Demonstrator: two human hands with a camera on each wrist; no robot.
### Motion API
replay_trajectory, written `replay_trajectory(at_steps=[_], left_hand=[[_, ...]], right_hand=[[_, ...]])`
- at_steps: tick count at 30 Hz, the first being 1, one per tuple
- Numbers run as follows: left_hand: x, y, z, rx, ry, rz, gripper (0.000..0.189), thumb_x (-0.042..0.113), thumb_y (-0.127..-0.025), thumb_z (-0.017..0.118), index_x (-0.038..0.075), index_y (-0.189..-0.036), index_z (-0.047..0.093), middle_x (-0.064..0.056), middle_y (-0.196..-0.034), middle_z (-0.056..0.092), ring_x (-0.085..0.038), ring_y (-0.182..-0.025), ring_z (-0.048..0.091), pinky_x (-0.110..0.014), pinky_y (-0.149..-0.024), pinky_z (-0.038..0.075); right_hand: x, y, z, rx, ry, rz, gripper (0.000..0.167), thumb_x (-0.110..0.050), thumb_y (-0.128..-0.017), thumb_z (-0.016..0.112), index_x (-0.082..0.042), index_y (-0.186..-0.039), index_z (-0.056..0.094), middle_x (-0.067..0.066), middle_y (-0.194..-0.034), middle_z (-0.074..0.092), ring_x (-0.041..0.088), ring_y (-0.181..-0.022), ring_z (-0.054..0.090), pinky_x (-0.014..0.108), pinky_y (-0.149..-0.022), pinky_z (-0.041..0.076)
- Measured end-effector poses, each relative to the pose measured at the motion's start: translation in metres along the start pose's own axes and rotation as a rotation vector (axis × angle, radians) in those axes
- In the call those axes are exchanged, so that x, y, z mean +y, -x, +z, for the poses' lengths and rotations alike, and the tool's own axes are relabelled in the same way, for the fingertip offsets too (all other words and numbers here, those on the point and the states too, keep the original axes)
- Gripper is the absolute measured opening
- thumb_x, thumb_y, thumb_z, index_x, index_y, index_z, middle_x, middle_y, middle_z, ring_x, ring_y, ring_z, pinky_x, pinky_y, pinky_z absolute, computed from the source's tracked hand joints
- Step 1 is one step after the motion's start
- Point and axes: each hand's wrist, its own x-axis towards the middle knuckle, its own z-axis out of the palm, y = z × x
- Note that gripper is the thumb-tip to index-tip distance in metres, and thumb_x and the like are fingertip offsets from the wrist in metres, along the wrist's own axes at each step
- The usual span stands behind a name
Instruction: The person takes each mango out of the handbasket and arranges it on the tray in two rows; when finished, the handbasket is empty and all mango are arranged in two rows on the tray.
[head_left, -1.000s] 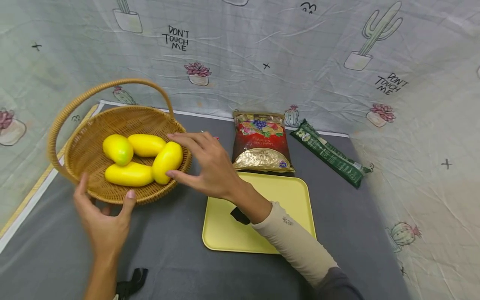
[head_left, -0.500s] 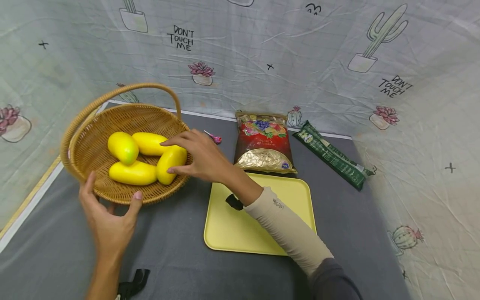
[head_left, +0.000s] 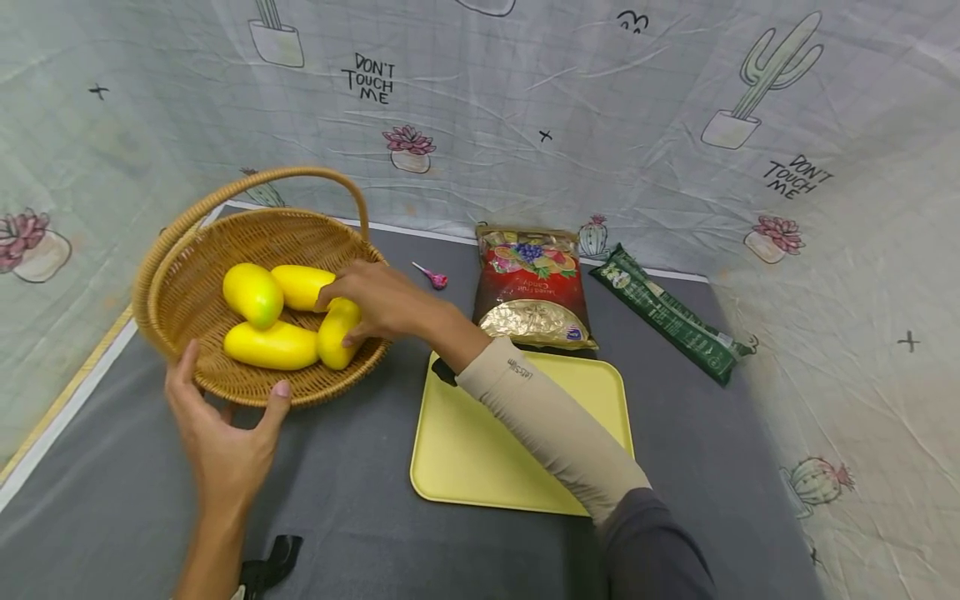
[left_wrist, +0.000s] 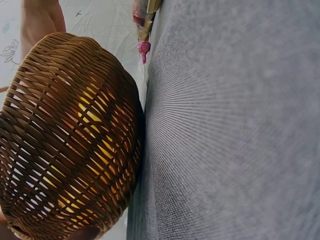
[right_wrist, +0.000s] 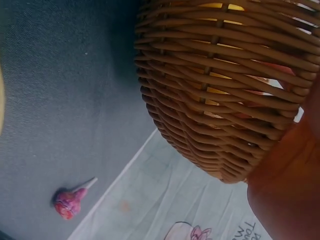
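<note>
A brown wicker basket (head_left: 360,379) with an arched handle stands at the left in the head view, with several yellow mangoes in it. My left hand (head_left: 228,450) holds its near rim, the thumb on the rim. Reaching in over the right rim, my right hand (head_left: 382,304) grips the rightmost mango (head_left: 335,337), thumb on its near side and fingers curled over its top. Another mango (head_left: 258,296), tinged green, rests beside that group. Both wrist views show the woven outer wall of the basket (left_wrist: 75,135), and yellow shows through its gaps.
A yellow tray (head_left: 480,467) lies under my right forearm. Behind it are a red and gold candy bag (head_left: 532,287), a pink lollipop (head_left: 437,279) and a long green packet (head_left: 667,312). A printed cloth wall (head_left: 480,108) borders the grey table's far edge.
My right hand has moved farther into the basket, and its fingers have closed on the rightmost mango. The basket has shifted slightly right, with my left hand still on its rim.
</note>
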Motion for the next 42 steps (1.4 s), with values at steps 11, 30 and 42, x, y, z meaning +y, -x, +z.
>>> replay_trajectory(at_steps=[11, 30, 42], left_hand=[[0.0, -0.001, 0.0, -0.003, -0.028, 0.003, 0.101, 0.016, -0.084, 0.085, 0.031, -0.166, 0.028, 0.004, -0.174, 0.02, -0.016, -0.158, 0.024, -0.069, -0.11, 0.04], [0.002, -0.001, -0.001, -0.002, -0.068, 0.024, 0.1, 0.018, -0.085, 0.085, 0.031, -0.166, 0.029, 0.005, -0.173, 0.021, -0.015, -0.157, 0.026, -0.05, -0.108, 0.046], [-0.001, -0.001, 0.0, 0.015, -0.063, 0.024, 0.098, 0.018, -0.085, 0.085, 0.031, -0.165, 0.03, 0.006, -0.172, 0.023, -0.015, -0.156, 0.028, -0.04, -0.103, 0.047]], right_hand=[[-0.002, -0.012, 0.003, -0.102, 0.037, 0.031, 0.053, -0.035, -0.083, 0.09, -0.031, -0.133, 0.073, -0.004, -0.141, 0.063, 0.018, -0.134, 0.049, 0.035, -0.114, 0.042], [0.0, -0.019, 0.008, -0.081, 0.079, 0.016, 0.054, -0.033, -0.081, 0.093, -0.031, -0.132, 0.074, -0.002, -0.14, 0.062, 0.018, -0.13, 0.05, 0.034, -0.112, 0.043], [-0.001, -0.007, 0.001, 0.016, 0.072, 0.028, 0.059, -0.045, -0.085, 0.088, -0.034, -0.14, 0.068, -0.002, -0.141, 0.06, 0.017, -0.125, 0.05, 0.032, -0.105, 0.044]])
